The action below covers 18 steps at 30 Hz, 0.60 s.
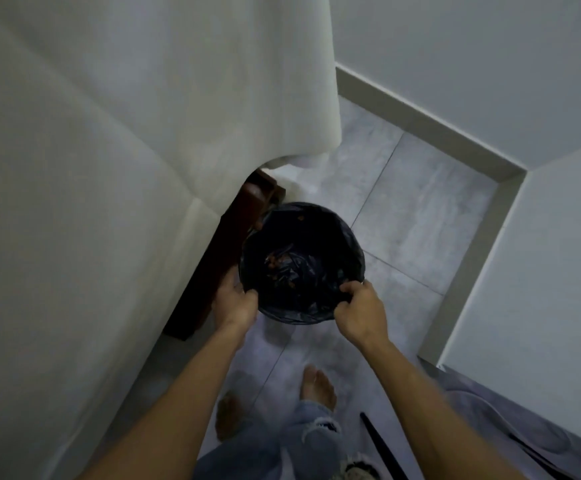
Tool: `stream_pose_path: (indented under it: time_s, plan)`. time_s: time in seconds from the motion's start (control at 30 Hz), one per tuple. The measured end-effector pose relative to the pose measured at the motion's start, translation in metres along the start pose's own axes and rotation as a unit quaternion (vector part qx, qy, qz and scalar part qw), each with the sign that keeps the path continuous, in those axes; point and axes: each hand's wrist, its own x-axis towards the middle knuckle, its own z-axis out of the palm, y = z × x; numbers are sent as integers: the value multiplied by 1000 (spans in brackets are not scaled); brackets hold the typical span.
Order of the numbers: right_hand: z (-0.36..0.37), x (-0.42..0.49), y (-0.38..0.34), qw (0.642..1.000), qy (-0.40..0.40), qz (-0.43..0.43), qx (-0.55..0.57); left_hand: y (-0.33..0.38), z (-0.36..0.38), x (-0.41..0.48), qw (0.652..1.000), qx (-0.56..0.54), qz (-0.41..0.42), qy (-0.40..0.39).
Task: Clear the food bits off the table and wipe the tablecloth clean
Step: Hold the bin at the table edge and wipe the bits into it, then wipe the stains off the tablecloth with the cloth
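A round bin lined with a black bag (pixel 303 237) stands on the tiled floor beside the table. Brown food bits (pixel 278 259) lie at its bottom, and one sticks to the liner near the far rim. My left hand (pixel 235 301) grips the near left rim of the bin. My right hand (pixel 360 311) pinches the near right rim and the bag's edge. The white tablecloth (pixel 91 150) hangs down over the table at the left and fills most of that side. The tabletop itself is out of sight.
A dark wooden table leg (pixel 219 258) stands right against the bin's left side. Grey floor tiles (pixel 414 216) run to a white wall with a skirting board (pixel 420 123). My bare feet and jeans show below, with a thin black rod (pixel 379 441) at the lower right.
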Motion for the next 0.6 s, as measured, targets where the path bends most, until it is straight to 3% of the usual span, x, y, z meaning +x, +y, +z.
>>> stream_pose_path:
  time_s: [0.23, 0.6]
  plan:
    - [-67, -113, -70, 995, -3, -97, 17, 53, -49, -115, 997, 43, 39, -54]
    - [-174, -289, -163, 984, -51, -169, 20, 141, -151, -291, 987, 31, 130, -87]
